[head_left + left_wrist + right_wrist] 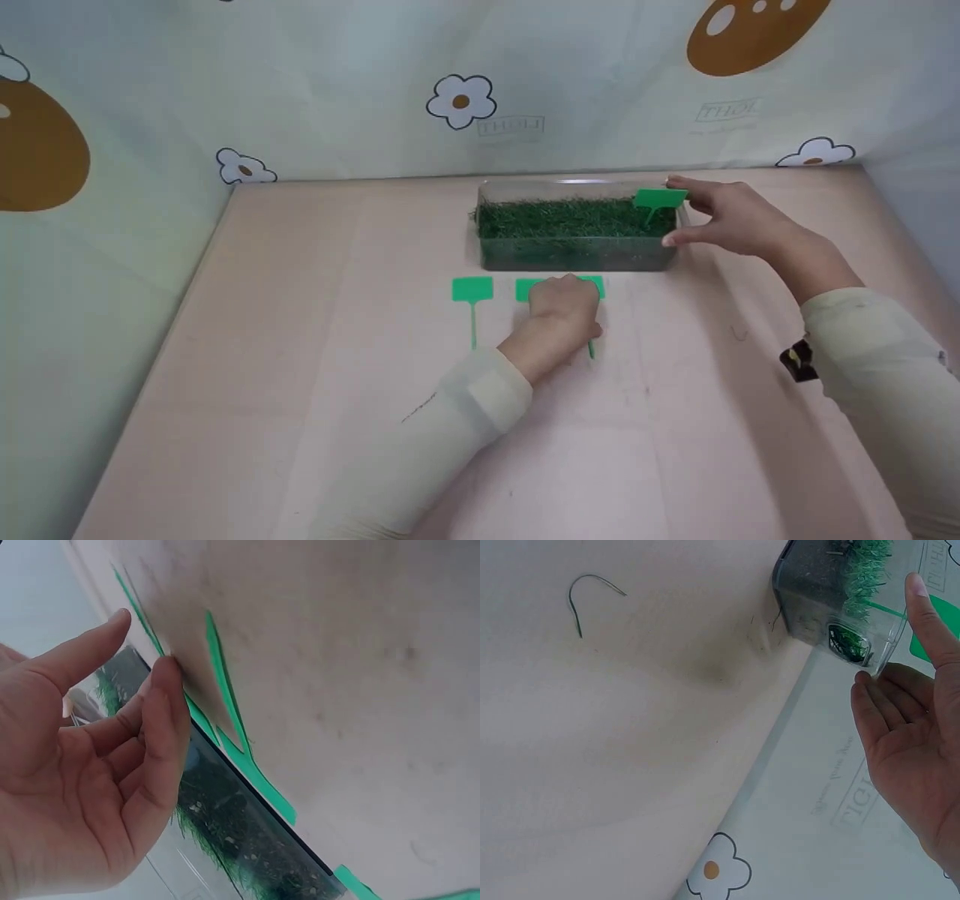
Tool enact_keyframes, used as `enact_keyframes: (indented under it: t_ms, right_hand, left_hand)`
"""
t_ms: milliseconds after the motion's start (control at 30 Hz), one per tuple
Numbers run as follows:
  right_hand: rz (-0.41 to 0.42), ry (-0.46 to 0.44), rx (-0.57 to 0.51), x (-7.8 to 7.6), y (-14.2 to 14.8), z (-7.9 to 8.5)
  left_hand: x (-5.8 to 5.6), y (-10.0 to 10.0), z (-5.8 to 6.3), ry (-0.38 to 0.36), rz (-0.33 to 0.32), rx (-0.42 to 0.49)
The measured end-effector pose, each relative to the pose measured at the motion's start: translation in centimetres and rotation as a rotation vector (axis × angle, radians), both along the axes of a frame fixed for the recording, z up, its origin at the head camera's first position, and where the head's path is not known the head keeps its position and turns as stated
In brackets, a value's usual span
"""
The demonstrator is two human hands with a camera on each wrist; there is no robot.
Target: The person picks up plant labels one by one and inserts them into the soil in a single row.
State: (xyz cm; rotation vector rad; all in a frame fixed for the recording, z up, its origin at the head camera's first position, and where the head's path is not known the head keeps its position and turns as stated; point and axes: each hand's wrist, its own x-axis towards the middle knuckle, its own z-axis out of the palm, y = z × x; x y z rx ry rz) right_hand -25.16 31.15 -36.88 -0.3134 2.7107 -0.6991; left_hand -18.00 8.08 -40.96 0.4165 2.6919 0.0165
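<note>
In the head view my left hand (559,311) is low over the table, covering parts of two green plant labels, the middle one (523,290) and the right one (592,285). The left wrist view shows its fingers loosely bent beside the right label's stem (139,604), thumb and fingertips apart. A third label (472,289) lies to the left. My right hand (739,217) grips the right end of a clear plastic box (577,256), thumb at the near rim and fingers at the far one. Another green label (660,198) stands upright in the box's artificial grass (562,217).
The box stands near the back of the pale table (247,360), before a patterned backdrop (360,90). A thin curved strand (574,596) lies on the table, right of the box. Something small and black (799,360) sits by the right cuff.
</note>
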Motion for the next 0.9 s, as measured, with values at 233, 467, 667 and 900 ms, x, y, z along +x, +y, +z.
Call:
enact_keyframes:
  t_ms: [233, 467, 667, 900]
  right_hand:
    - [0.001, 0.003, -0.009, 0.1, 0.0, -0.1]
    - [0.004, 0.009, -0.012, 0.1, 0.0, 0.0]
    - [0.013, 0.028, -0.001, 0.2, -0.1, 0.1]
    - [0.005, 0.019, 0.000, 0.2, 0.0, 0.0]
  left_hand:
    - [0.5, 0.2, 0.2, 0.022, -0.032, -0.046]
    - [1.0, 0.5, 0.3, 0.090, -0.045, -0.117]
    - [1.5, 0.9, 0.2, 0.154, -0.092, -0.164]
    - [1.1, 0.9, 0.2, 0.157, -0.069, -0.154]
